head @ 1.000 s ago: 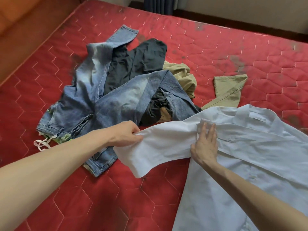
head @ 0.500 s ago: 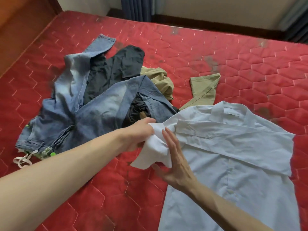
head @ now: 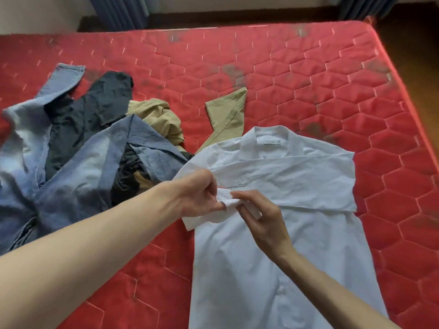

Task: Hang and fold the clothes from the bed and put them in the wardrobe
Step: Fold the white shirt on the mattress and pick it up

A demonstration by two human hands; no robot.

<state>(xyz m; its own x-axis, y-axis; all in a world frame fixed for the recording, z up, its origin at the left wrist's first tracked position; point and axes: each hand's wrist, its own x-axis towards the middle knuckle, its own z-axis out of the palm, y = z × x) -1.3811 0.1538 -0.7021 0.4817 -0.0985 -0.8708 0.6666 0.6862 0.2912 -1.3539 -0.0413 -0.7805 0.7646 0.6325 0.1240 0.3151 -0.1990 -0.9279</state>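
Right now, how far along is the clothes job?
Early. Done: the white shirt lies flat on the red mattress, one sleeve folded across. In hand: left hand and right hand pinch the other sleeve, folding it in. Left: jeans, dark garment and khaki garment are still heaped. No wardrobe in view.
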